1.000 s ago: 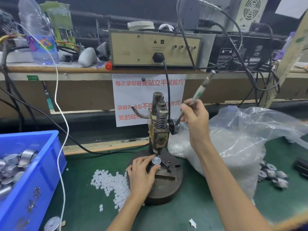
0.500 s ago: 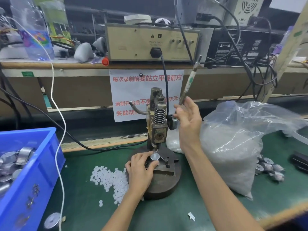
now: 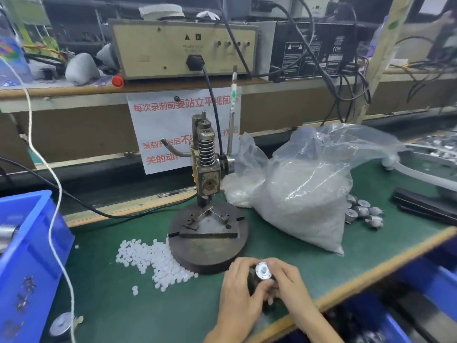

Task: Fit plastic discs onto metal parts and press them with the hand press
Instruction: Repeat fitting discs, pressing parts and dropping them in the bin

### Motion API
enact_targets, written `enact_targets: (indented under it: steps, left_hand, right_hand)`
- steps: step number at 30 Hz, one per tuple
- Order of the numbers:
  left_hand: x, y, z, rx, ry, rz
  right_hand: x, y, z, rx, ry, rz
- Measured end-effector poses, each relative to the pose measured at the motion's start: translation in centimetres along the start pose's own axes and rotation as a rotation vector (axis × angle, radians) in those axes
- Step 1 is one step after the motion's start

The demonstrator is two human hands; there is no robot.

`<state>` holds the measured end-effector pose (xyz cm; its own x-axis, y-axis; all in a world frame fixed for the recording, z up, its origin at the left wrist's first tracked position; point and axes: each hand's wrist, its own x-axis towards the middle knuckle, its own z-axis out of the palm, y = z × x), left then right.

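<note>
Head view. One metal part (image 3: 263,270), round face up, was held between the left hand (image 3: 238,290) and right hand (image 3: 290,284). The fingers of both were curled round it, over the near edge of the green mat (image 3: 148,308), just in front of the hand press (image 3: 206,174). The lever (image 3: 232,125) stood upright, untouched. Loose plastic discs (image 3: 153,258) lay heaped against the left of the press base. A clear bag (image 3: 301,194) sat to the right and a blue bin (image 3: 29,243) at far left.

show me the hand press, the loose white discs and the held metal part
hand press (image 3: 206,152): head view, on its coil spring
white discs (image 3: 158,262): head view, middle of the pile
metal part (image 3: 262,270): head view, on its round face
</note>
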<state>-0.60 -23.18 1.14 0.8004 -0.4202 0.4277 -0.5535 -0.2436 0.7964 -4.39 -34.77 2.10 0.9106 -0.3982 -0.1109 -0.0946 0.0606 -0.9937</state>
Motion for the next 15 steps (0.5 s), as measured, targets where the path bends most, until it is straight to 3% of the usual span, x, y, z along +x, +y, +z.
enact_targets:
  steps: [7, 11, 15]
  left_hand:
    - [-3.2, 3.9, 5.5, -0.064, -0.233, 0.053]
    - [-5.2, 4.5, 8.8, -0.024, -0.494, 0.156]
    - [-6.5, 3.4, 11.1, 0.077, -0.722, 0.190]
  right_hand:
    - [-5.3, 1.5, -6.6, 0.119, 0.215, 0.047]
    - [-8.4, 4.6, -10.4, 0.238, 0.367, 0.178]
    - [-10.4, 8.5, -13.5, 0.262, 0.392, 0.344]
